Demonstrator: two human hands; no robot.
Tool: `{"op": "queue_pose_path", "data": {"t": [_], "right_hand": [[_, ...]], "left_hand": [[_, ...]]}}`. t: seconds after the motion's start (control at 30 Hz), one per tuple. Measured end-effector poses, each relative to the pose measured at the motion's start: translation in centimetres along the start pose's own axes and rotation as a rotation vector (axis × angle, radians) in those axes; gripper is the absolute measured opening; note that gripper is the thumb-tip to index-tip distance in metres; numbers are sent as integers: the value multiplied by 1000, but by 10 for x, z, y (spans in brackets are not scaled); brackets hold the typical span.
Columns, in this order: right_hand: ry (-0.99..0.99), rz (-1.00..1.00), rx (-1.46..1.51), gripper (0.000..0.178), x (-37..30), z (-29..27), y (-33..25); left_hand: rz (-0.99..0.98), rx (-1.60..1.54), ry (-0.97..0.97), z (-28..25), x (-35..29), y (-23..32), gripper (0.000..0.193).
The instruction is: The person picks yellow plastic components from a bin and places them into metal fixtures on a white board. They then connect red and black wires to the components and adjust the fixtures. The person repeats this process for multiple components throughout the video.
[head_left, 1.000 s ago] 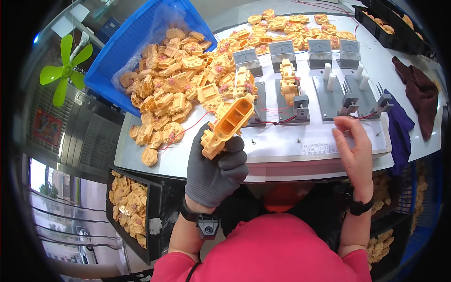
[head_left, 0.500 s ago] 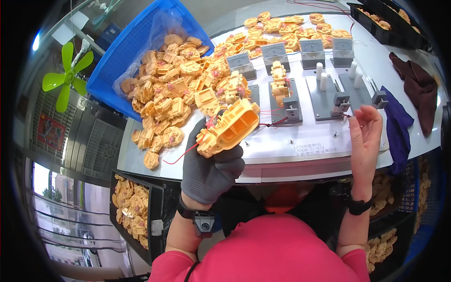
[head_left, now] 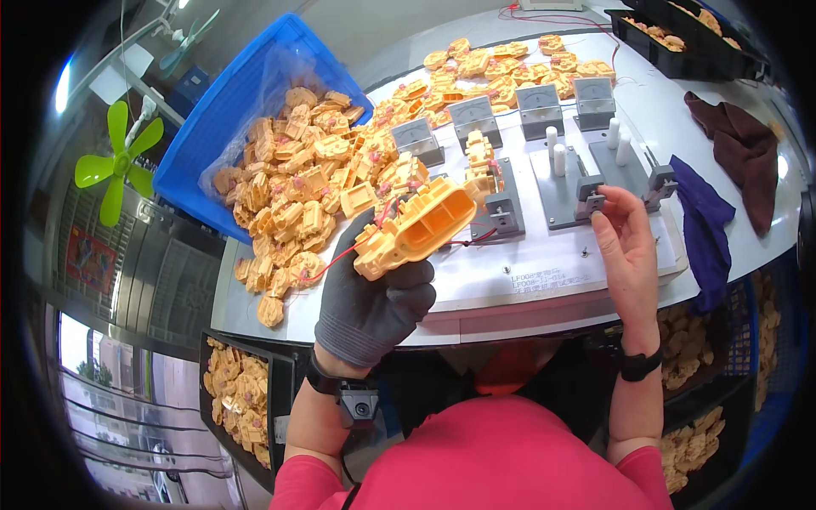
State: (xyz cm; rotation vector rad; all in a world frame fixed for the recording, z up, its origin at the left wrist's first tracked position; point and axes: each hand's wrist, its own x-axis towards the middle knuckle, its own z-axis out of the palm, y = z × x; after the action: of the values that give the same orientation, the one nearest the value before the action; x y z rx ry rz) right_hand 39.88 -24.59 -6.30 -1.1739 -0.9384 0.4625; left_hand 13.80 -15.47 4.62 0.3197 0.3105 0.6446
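My gloved left hand (head_left: 370, 310) is wrapped round a yellow plastic housing (head_left: 416, 228), holding it tilted above the front of the table with its open, compartmented side showing. A red wire trails from it on the left. My bare right hand (head_left: 627, 246) has thumb and forefinger at a small grey clamp block (head_left: 589, 197) on a test fixture, pinching at its right side; the exact contact is partly hidden. Two white pegs stand behind that block. On the neighbouring station to the left, another yellow housing (head_left: 479, 161) sits upright behind a similar grey block (head_left: 503, 212).
Several dial meters (head_left: 539, 109) line the back of the fixture. A heap of yellow housings spills from a blue crate (head_left: 191, 144). Purple (head_left: 704, 221) and brown (head_left: 735, 153) cloths lie at right. A black bin (head_left: 280, 391) stands below left; black trays (head_left: 680, 59) sit far right.
My right hand has moved left and slightly up, from beside the clamp block onto it. The left hand still holds the housing, turned slightly. The whole view has shifted a little.
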Motion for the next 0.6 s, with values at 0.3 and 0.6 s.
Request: {"op": "queue_pose_path", "data": {"t": [0.3,0.6], "right_hand": [[-42,-23,74,30,0,-1,-4],[-34,-44,132,20,-1,-7,1]], "left_hand": [[-38,188,127,19,18,12,48],[668,2004,-429,41,93,24,40]]}}
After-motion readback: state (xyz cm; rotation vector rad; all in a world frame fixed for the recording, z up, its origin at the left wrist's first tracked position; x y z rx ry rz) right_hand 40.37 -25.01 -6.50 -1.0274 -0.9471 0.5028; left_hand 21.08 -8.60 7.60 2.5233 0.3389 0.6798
